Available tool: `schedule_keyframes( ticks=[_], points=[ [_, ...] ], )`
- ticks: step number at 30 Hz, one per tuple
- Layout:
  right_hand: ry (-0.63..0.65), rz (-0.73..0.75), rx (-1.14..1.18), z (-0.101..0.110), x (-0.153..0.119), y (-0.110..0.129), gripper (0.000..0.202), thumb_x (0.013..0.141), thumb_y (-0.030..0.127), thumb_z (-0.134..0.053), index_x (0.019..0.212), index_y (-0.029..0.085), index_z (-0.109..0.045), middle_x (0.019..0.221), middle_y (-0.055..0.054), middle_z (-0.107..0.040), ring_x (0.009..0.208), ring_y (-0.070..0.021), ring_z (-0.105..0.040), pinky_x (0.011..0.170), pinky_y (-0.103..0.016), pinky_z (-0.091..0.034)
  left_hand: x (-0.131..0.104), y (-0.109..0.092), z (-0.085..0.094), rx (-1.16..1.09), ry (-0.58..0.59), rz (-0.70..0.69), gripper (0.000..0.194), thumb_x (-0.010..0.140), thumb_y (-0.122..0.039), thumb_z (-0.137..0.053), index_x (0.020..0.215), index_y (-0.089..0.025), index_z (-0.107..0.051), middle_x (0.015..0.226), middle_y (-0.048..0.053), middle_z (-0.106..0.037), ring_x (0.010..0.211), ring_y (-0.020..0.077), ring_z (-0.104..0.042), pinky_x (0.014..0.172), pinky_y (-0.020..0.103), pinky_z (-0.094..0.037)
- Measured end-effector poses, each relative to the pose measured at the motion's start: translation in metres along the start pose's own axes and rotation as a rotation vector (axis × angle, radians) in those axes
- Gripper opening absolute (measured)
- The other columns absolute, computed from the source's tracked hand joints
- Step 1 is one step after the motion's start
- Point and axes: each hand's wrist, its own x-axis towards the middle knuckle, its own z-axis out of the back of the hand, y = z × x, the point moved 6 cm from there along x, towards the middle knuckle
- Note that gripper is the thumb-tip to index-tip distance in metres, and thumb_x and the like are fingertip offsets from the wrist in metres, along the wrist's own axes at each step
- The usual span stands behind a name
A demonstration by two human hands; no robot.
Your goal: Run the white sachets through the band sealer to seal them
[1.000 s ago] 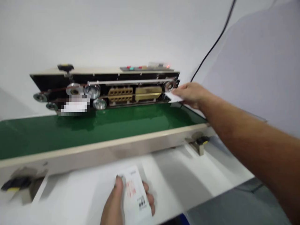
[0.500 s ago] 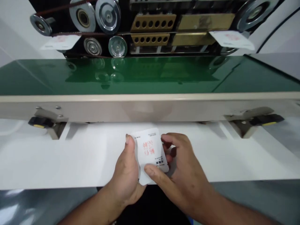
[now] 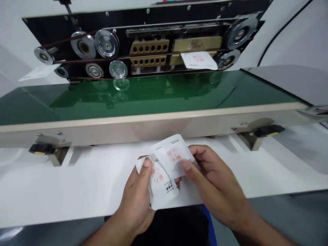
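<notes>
The left hand is gripping a sachet stack while the right hand, at three o'clock, is pinching off the top sachet, fingers fanning them apart.

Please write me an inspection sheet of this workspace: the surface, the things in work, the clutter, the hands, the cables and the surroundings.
Surface: white table in front of the machine, bare where visible.
Things in work: stack of white packets in the left hand; top packet pinched by the right hand; one packet in the sealer; one packet at the left exit.
Machine: sealing machine behind a green belt.
Clutter: nothing seen.
Hands: left hand grips the stack; right hand holds the top packet.
Cables: one black cable on the wall, upper right.
Surroundings: white wall.
</notes>
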Motion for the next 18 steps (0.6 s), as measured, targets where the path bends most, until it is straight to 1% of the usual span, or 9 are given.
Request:
schedule_keyframes(
  ticks=[1, 3, 5, 7, 9, 11, 15, 17, 18],
  points=[
    [0.004, -0.023, 0.006, 0.008, 0.002, 0.002, 0.016, 0.1, 0.04, -0.056, 0.109, 0.026, -0.056, 0.081, 0.0, -0.069, 0.068, -0.0153, -0.066, 0.059, -0.025, -0.055, 0.0, 0.0, 0.0, 0.017, 0.003, -0.009, 0.041, 0.095, -0.051, -0.057, 0.107, -0.013, -0.066, 0.089, 0.012, -0.078, 0.095, 0.0296, -0.074, 0.091, 0.046, -0.054],
    [0.053, -0.008, -0.096, 0.022, 0.006, 0.011, 0.021, 0.098, 0.043, -0.06, 0.113, 0.028, -0.062, 0.091, -0.001, -0.072, 0.076, -0.0167, -0.068, 0.064, -0.026, -0.055, 0.001, 0.0, 0.0, 0.023, 0.019, -0.025, 0.043, 0.094, -0.053, -0.056, 0.104, -0.013, -0.067, 0.088, 0.012, -0.078, 0.097, 0.0296, -0.073, 0.091, 0.045, -0.054],
    [0.167, 0.031, -0.214, 0.029, 0.01, 0.02, 0.022, 0.096, 0.043, -0.062, 0.113, 0.029, -0.069, 0.1, -0.002, -0.072, 0.083, -0.0185, -0.069, 0.068, -0.028, -0.055, 0.0, 0.0, 0.0, -0.003, 0.046, -0.035, 0.034, 0.094, -0.047, -0.06, 0.105, -0.015, -0.066, 0.095, 0.011, -0.078, 0.102, 0.028, -0.071, 0.094, 0.043, -0.053],
    [0.244, 0.039, -0.26, 0.033, 0.014, 0.023, 0.021, 0.094, 0.042, -0.065, 0.11, 0.029, -0.071, 0.094, -0.002, -0.071, 0.078, -0.0177, -0.068, 0.064, -0.027, -0.054, -0.001, 0.001, 0.0, -0.014, 0.061, -0.018, 0.025, 0.092, -0.037, -0.067, 0.108, -0.018, -0.063, 0.1, 0.007, -0.078, 0.104, 0.0257, -0.071, 0.096, 0.042, -0.052],
    [0.258, 0.012, -0.212, 0.033, 0.019, 0.023, 0.021, 0.093, 0.04, -0.067, 0.11, 0.029, -0.07, 0.083, 0.001, -0.068, 0.069, -0.0146, -0.064, 0.056, -0.023, -0.051, -0.003, 0.002, -0.001, 0.013, 0.072, 0.004, 0.022, 0.09, -0.03, -0.07, 0.107, -0.019, -0.061, 0.098, 0.006, -0.078, 0.1, 0.0248, -0.072, 0.095, 0.042, -0.053],
    [0.28, -0.018, -0.106, 0.031, 0.022, 0.022, 0.023, 0.092, 0.037, -0.069, 0.114, 0.029, -0.065, 0.079, 0.003, -0.066, 0.066, -0.0124, -0.062, 0.054, -0.02, -0.05, -0.005, 0.001, -0.001, 0.041, 0.076, 0.014, 0.02, 0.09, -0.027, -0.07, 0.106, -0.018, -0.06, 0.096, 0.006, -0.077, 0.096, 0.0246, -0.073, 0.093, 0.043, -0.054],
    [0.382, -0.014, 0.031, 0.022, 0.023, 0.025, 0.029, 0.095, 0.031, -0.067, 0.122, 0.032, -0.058, 0.096, 0.002, -0.07, 0.072, -0.0104, -0.065, 0.056, -0.017, -0.052, -0.006, 0.0, 0.0, 0.042, 0.088, 0.017, 0.021, 0.089, -0.024, -0.07, 0.106, -0.018, -0.059, 0.094, 0.006, -0.077, 0.094, 0.0241, -0.074, 0.09, 0.042, -0.056],
    [0.376, -0.016, 0.095, 0.019, 0.024, 0.026, 0.032, 0.095, 0.029, -0.066, 0.126, 0.031, -0.057, 0.096, 0.001, -0.07, 0.071, -0.0105, -0.066, 0.056, -0.017, -0.054, -0.006, 0.001, -0.001, 0.052, 0.113, 0.023, 0.02, 0.089, -0.024, -0.069, 0.106, -0.018, -0.06, 0.091, 0.006, -0.077, 0.091, 0.0237, -0.074, 0.089, 0.042, -0.056],
    [0.341, -0.025, 0.154, 0.018, 0.024, 0.026, 0.033, 0.095, 0.028, -0.066, 0.126, 0.031, -0.056, 0.092, 0.001, -0.069, 0.071, -0.0114, -0.068, 0.057, -0.018, -0.056, -0.007, 0.001, -0.002, 0.057, 0.126, 0.028, 0.018, 0.09, -0.024, -0.069, 0.105, -0.018, -0.06, 0.088, 0.006, -0.077, 0.088, 0.0237, -0.075, 0.088, 0.042, -0.056]
  ],
)
